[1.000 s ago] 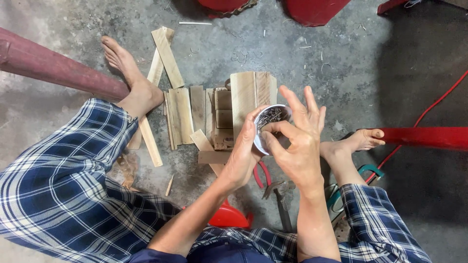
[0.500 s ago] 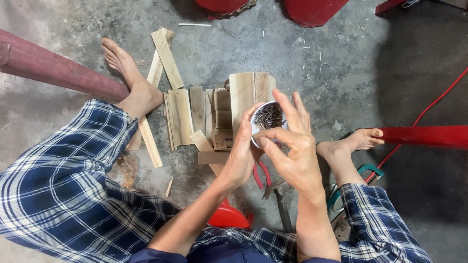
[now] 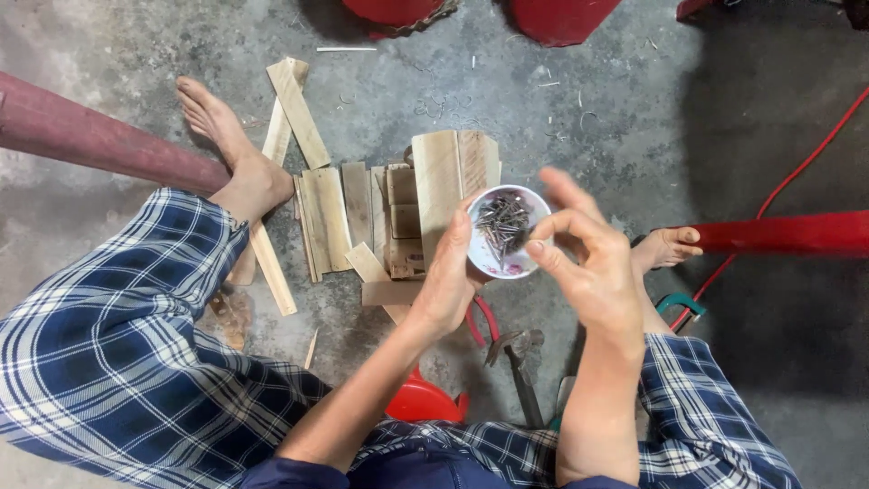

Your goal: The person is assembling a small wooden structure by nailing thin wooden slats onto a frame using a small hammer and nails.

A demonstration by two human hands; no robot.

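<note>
Left of the small white bowl (image 3: 508, 234) of nails (image 3: 501, 219), wooden slats (image 3: 380, 213) lie flat on the concrete floor (image 3: 588, 109). The left hand (image 3: 448, 281) cups the bowl, fingers wrapped round its side. Just right of it, the right hand (image 3: 593, 267) pinches thumb and forefinger at the rim, seemingly on a nail. Below the bowl lies a hammer (image 3: 520, 358).

Glossy white plastic cup (image 3: 507, 234) w/ dull dark metal nails (image 3: 502, 220); rough bare wood slats (image 3: 362, 213) at 9 o'clock on matt, gritty concrete floor (image 3: 615, 109).
</note>
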